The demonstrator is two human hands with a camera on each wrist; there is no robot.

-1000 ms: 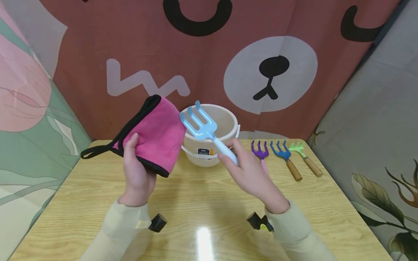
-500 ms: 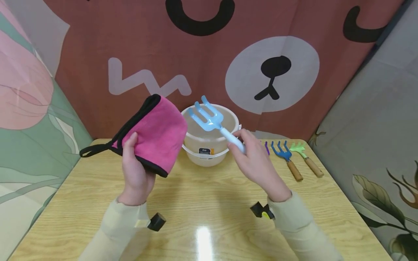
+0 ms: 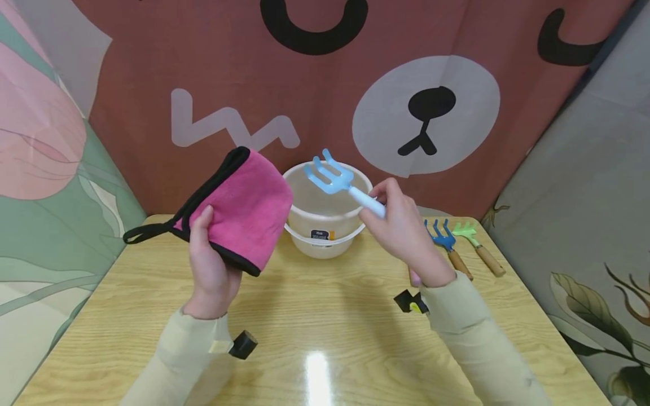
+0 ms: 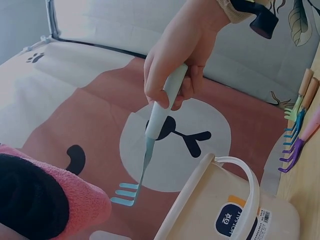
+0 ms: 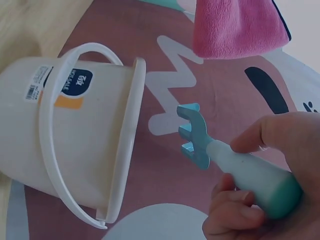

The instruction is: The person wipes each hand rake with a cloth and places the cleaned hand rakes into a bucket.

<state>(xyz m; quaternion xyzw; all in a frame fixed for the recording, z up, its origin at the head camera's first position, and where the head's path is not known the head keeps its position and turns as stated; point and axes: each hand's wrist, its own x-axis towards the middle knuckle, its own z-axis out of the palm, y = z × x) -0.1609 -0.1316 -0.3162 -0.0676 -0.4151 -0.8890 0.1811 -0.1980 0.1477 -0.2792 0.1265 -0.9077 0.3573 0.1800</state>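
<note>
My right grip [image 3: 401,225] clasps a light-blue fork [image 3: 335,180] above the white bucket [image 3: 307,224] standing upright on the surface [image 3: 284,321]; my left grip [image 3: 213,276] holds a pink cloth [image 3: 249,203].

I've got the left hand [image 3: 213,276] gripping a black-trimmed pink cloth [image 3: 251,206]. Right hand [image 3: 406,231] holds a light-blue hand fork [image 3: 343,181], its head overlapping the white bucket [image 3: 320,221] in my view. On the wooden table [image 3: 304,304], right side: blue hand fork [image 3: 448,245], green hand fork [image 3: 476,242], pink handle [image 3: 414,277] partly hidden.
</note>
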